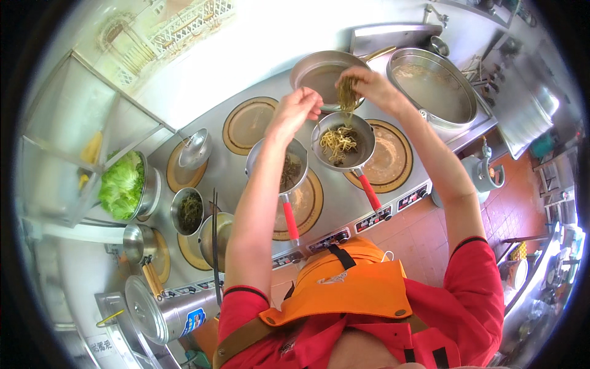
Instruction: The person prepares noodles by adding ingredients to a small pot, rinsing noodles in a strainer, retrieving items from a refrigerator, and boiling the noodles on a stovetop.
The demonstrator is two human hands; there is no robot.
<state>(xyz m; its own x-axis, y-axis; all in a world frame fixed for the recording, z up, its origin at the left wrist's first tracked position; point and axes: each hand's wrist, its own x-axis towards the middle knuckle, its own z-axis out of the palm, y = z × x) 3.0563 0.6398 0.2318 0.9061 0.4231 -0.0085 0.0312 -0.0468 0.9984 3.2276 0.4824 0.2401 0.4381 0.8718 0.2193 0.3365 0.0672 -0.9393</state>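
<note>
My right hand [362,83] grips a bunch of dark green shredded strands [348,94] that hangs above a saucepan with a red handle [369,190]. Yellow noodles [339,142] lie in that pan with some dark bits. My left hand [302,108] is raised to the left of the bunch, fingers curled together near a thin strand; whether it holds the strand is unclear. Below my left forearm, a second red-handled saucepan [291,217] contains dark food. A metal bowl [176,211] farther left holds more dark green strands.
A wide pan [304,69] with liquid stands behind my hands, a large pot [392,64] of cloudy liquid at the back right. Lettuce [120,184], a strainer [196,150], dark chopsticks [215,240] and a lidded steel pot [143,309] are at the left.
</note>
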